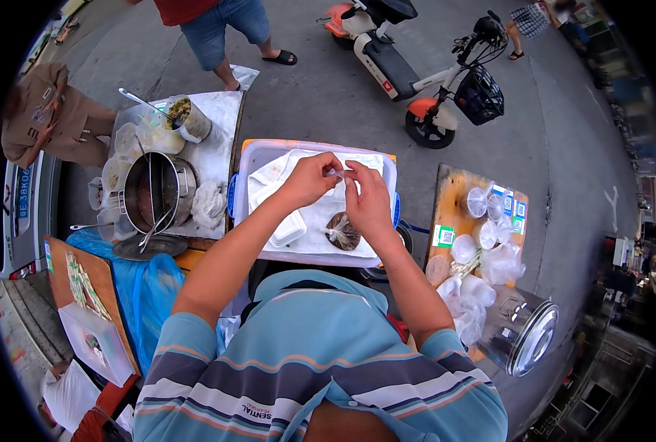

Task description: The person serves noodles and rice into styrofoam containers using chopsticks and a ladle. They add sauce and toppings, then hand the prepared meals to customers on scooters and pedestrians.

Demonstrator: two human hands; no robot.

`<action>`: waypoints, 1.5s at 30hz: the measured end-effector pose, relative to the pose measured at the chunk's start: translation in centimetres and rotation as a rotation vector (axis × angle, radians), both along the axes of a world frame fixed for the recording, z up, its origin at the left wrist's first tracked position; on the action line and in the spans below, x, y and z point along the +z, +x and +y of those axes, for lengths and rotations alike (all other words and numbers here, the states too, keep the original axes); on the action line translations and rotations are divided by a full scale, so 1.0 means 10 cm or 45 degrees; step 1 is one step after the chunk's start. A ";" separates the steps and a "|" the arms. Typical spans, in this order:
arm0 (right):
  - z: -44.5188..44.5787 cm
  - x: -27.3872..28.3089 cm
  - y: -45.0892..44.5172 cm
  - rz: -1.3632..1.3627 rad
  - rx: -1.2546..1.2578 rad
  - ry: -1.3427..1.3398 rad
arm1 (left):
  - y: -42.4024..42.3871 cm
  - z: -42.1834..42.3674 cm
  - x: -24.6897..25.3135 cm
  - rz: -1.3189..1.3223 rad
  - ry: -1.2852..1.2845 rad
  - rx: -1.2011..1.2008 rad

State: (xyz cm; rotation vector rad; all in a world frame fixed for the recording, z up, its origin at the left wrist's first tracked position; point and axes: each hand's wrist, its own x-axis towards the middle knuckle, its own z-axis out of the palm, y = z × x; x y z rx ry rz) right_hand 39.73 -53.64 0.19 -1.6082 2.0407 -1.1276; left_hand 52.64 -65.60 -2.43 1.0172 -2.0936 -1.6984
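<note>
Both hands are raised over a translucent plastic tub (pixel 391 177) lined with a white cloth (pixel 322 235). My left hand (pixel 314 178) and my right hand (pixel 368 196) meet at the fingertips, pinching a small piece of thin clear plastic (pixel 336 173) between them. Just below my right hand, a tied clear plastic bag of dark brown food (pixel 343 232) rests on the cloth. White foam takeaway boxes (pixel 288 229) lie in the tub, partly behind my left forearm. What the plastic piece belongs to cannot be told.
On the left table stand a divided steel pot (pixel 187 185) with ladles, a tub of chopped greens (pixel 195 124) and a crumpled cloth (pixel 209 204). At right, a wooden board (pixel 444 190) holds cups and plastic bags (pixel 502 265). Beyond are a scooter (pixel 389 66) and people standing.
</note>
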 end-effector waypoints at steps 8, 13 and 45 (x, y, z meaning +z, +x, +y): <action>-0.05 -0.74 -0.23 -0.006 0.192 -0.181 | -0.07 -0.07 -0.09 0.031 0.103 0.024; -0.18 -0.99 -0.16 -0.678 -0.040 0.140 | -0.10 -0.04 0.23 -0.123 -0.193 -0.153; -0.46 -0.56 -0.32 -0.092 0.667 0.305 | -0.07 -0.43 -0.92 -0.052 0.637 -0.247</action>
